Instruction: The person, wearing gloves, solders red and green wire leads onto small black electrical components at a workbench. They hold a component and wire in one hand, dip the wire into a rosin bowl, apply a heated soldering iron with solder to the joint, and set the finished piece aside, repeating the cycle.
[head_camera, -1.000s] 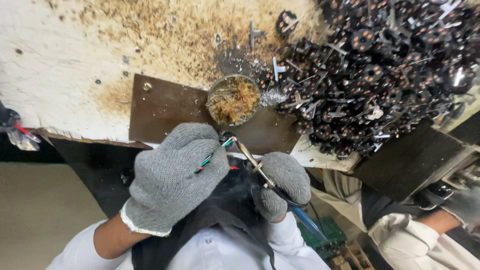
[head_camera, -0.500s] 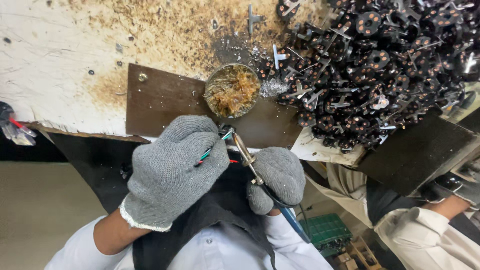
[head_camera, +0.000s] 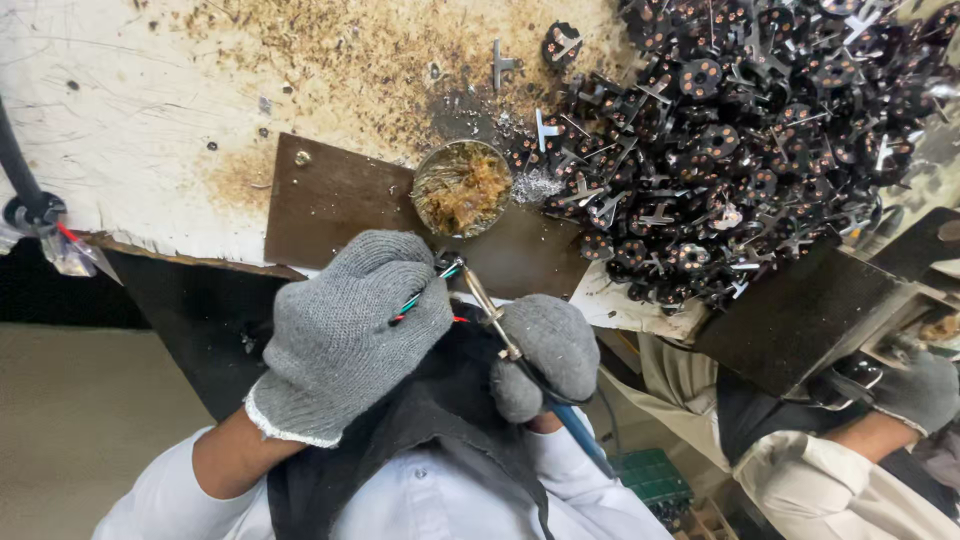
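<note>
Two gloved hands meet low in the middle of the frame, over the near edge of a stained white bench. The left hand, in a grey knit glove, is curled shut around a small part with thin red, green and black wires poking out between its fingers — the part itself is mostly hidden. The right hand is clamped like a pen grip on a soldering iron, its metal shaft slanting up and left so the tip sits right at the wire ends near the left hand's knuckles. The blue handle runs down to the lower right.

Just above the hands, on a brown board, stands a round tin of brownish flux or tip cleaner. Filling the upper right of the frame is a big heap of black disc-shaped parts with metal prongs.

To do this joint well, I judge the left hand should hold the wires dead steady, braced against the body or bench edge, while the tip touches only the bare ends — not the glove or the insulation. Contact should be brief, and the tin is close enough for a quick wipe.

At the lower right, another person's gloved hand and sleeve work separately.
</note>
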